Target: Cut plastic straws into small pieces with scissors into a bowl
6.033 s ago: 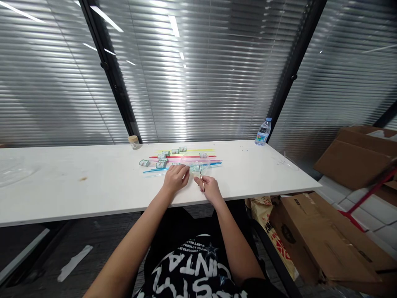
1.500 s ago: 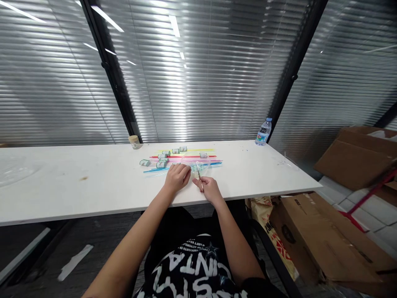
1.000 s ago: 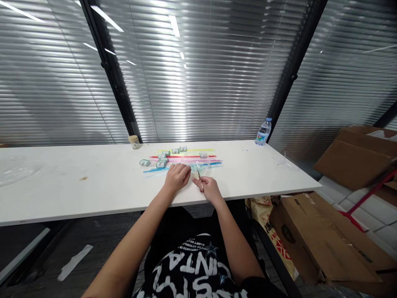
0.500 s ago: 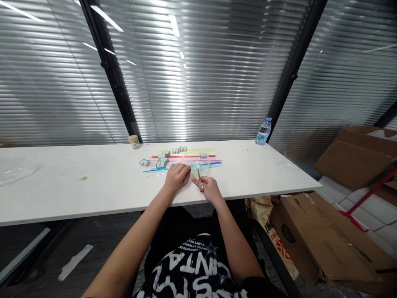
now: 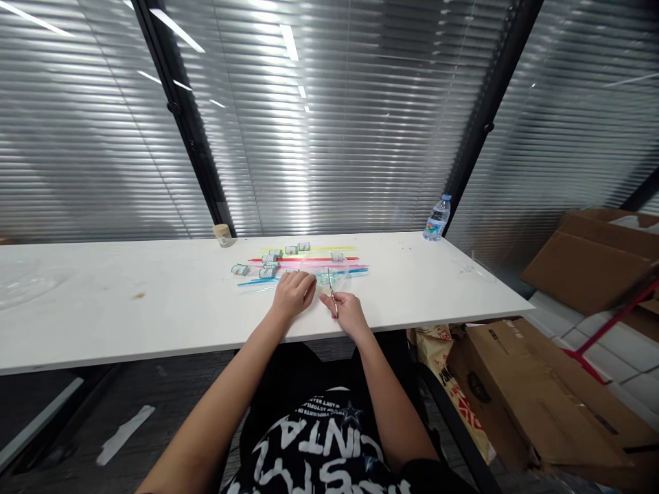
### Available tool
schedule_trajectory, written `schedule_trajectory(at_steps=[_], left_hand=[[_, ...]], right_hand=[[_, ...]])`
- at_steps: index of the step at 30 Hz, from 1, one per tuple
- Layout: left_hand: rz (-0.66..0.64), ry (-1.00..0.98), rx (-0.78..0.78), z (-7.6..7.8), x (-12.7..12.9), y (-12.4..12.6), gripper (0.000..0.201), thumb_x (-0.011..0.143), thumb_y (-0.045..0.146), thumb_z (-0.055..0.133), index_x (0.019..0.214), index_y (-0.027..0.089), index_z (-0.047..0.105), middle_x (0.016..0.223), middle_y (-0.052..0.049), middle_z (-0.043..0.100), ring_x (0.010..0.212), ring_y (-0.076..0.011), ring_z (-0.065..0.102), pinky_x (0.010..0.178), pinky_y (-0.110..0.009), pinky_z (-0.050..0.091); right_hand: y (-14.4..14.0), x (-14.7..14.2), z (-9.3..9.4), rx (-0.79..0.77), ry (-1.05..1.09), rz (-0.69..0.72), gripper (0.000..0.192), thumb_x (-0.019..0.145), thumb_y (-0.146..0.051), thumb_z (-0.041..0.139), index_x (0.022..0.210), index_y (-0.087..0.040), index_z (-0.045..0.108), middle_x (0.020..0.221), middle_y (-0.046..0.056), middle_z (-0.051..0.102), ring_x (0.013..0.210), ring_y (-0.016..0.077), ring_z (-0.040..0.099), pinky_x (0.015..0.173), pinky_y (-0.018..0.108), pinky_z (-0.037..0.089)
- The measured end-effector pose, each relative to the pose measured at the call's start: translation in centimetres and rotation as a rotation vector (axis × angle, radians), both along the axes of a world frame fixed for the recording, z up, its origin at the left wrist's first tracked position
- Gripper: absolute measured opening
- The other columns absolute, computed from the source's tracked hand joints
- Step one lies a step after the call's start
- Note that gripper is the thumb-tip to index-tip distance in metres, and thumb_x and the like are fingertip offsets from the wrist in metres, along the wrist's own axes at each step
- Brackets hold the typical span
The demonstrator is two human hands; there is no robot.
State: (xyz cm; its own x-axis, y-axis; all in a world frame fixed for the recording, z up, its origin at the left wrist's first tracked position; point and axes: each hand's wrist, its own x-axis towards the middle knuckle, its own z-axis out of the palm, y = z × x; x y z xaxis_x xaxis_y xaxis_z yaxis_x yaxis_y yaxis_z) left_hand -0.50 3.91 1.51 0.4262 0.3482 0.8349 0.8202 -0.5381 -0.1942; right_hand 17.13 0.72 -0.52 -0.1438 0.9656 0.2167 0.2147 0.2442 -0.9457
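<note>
My right hand (image 5: pixel 347 314) grips small metal scissors (image 5: pixel 331 291), their thin blades pointing away from me over the table. Close on the left, my left hand (image 5: pixel 294 293) is closed with its fingertips pressed together at the edge of a clear round bowl (image 5: pixel 346 278); what they hold, if anything, is too small to make out. Pale green bits (image 5: pixel 326 276) lie in the bowl, beyond the scissors' tips. Under and behind it run long thin coloured sticks: yellow (image 5: pixel 329 248), red (image 5: pixel 309 259), pink (image 5: pixel 360 265) and blue (image 5: pixel 250 282).
Several small printed rolls (image 5: pixel 267 272) lie among the sticks on the white table (image 5: pixel 154 309). A lidded jar (image 5: pixel 222 235) stands at the back left, a water bottle (image 5: pixel 437 218) at the back right. Clear plastic (image 5: pixel 25 283) lies far left. Cardboard boxes (image 5: pixel 546 398) stand right of the table.
The scissors have turned slightly in my right hand, and their blades look closer together. My left hand stays almost still.
</note>
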Motion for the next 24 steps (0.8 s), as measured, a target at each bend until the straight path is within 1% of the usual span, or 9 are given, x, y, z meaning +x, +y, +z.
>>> schedule_trajectory(at_steps=[4, 8, 15, 21, 24], left_hand=[[0.002, 0.001, 0.036, 0.11, 0.00, -0.09, 0.009, 0.088, 0.015, 0.052, 0.092, 0.019, 0.059, 0.076, -0.004, 0.067, 0.069, -0.0181, 0.058, 0.064, -0.033, 0.035], [0.003, 0.002, 0.034, 0.15, 0.04, -0.11, 0.008, 0.088, 0.016, 0.052, 0.090, 0.019, 0.059, 0.073, -0.003, 0.066, 0.067, -0.0175, 0.058, 0.063, -0.033, 0.035], [-0.037, 0.002, 0.001, -0.01, -0.01, -0.01, 0.010, 0.089, 0.015, 0.050, 0.090, 0.020, 0.059, 0.073, -0.003, 0.065, 0.066, -0.0173, 0.059, 0.063, -0.033, 0.034], [-0.030, 0.022, 0.057, 0.05, 0.05, 0.03, 0.008, 0.088, 0.014, 0.052, 0.090, 0.019, 0.058, 0.070, -0.002, 0.064, 0.064, -0.0172, 0.057, 0.062, -0.033, 0.035], [-0.030, 0.023, 0.057, 0.09, 0.09, 0.03, 0.008, 0.088, 0.014, 0.051, 0.089, 0.019, 0.057, 0.069, -0.002, 0.064, 0.064, -0.0172, 0.057, 0.062, -0.033, 0.034]], right_hand=[[-0.12, 0.19, 0.25, -0.057, 0.035, 0.038, 0.052, 0.080, -0.064, 0.056, 0.054, -0.020, 0.045, 0.049, -0.003, 0.044, 0.049, 0.0113, 0.040, 0.051, 0.024, 0.033], [-0.21, 0.21, 0.37, -0.045, -0.010, 0.081, 0.049, 0.077, -0.061, 0.061, 0.055, -0.020, 0.045, 0.050, -0.004, 0.042, 0.050, 0.0110, 0.037, 0.050, 0.024, 0.030], [-0.21, 0.14, 0.24, -0.042, -0.014, 0.049, 0.046, 0.076, -0.055, 0.063, 0.054, -0.020, 0.044, 0.050, -0.004, 0.040, 0.050, 0.0110, 0.035, 0.049, 0.024, 0.028], [-0.13, 0.11, 0.21, -0.032, -0.014, 0.036, 0.046, 0.076, -0.055, 0.065, 0.053, -0.020, 0.046, 0.049, -0.004, 0.042, 0.049, 0.0112, 0.037, 0.049, 0.024, 0.030], [-0.15, 0.13, 0.26, -0.023, -0.020, 0.041, 0.047, 0.076, -0.056, 0.064, 0.053, -0.020, 0.045, 0.049, -0.004, 0.041, 0.049, 0.0112, 0.037, 0.049, 0.024, 0.029]])
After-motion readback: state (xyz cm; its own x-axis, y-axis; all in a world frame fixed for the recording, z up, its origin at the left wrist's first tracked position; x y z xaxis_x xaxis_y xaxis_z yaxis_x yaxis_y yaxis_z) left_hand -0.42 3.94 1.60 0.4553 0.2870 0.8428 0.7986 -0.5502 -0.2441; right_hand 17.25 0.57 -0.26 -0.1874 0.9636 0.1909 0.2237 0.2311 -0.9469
